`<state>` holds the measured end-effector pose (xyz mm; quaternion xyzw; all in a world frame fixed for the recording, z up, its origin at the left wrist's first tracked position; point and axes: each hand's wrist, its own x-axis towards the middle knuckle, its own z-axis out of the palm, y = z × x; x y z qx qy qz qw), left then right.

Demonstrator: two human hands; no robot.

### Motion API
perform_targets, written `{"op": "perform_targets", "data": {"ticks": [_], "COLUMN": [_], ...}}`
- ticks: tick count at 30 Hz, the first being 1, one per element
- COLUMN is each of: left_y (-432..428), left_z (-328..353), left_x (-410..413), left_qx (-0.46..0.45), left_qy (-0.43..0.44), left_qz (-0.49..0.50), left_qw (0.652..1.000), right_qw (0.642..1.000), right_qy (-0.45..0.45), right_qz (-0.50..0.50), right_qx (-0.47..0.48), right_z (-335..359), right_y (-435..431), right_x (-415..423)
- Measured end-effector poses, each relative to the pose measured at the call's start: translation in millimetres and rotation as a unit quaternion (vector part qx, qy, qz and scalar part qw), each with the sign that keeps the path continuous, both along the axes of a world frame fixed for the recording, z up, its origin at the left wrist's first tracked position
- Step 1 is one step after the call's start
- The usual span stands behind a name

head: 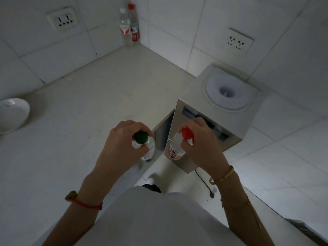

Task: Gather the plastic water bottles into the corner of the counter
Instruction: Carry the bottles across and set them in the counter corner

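Note:
My left hand [122, 144] grips a clear bottle with a green cap [141, 137] by its neck, held near the counter's front right edge. My right hand [202, 144] grips a clear bottle with a red cap [187, 133] and a red label, held out past the counter edge in front of the dispenser. Two more bottles stand upright in the far corner of the counter [99, 96]: a white-capped one [125, 27] and, touching it on the right, a red-capped one [134, 25].
A white bowl [12, 114] sits at the counter's left edge. A grey water dispenser [225, 93] stands to the right of the counter against the tiled wall. Wall sockets [63, 20] are mounted on both walls. A black cable [204, 181] lies on the floor.

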<state>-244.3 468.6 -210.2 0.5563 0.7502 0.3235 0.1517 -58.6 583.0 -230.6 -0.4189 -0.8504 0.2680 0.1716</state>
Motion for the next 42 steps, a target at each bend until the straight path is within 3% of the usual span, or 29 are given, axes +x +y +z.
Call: {"op": "perform_targets", "data": {"ticks": [25,42], "left_y": [176.7,348.3], "left_z": [5.6,4.1], "left_x": [-128.3,-230.2], "left_qx": [0.004,-0.004], "left_qy": [0.008,0.028], "left_qz": [0.105,0.163], "left_qw": [0.994,0.986], "right_qw": [0.991,0.982], "right_qy": [0.005,0.013], "right_qz": [0.13,0.188], "right_qx": [0.006,0.028], "right_z": [10.7,16.1], "right_y": [211.5,391.2], "right_x": [-163.8,-291.6]}}
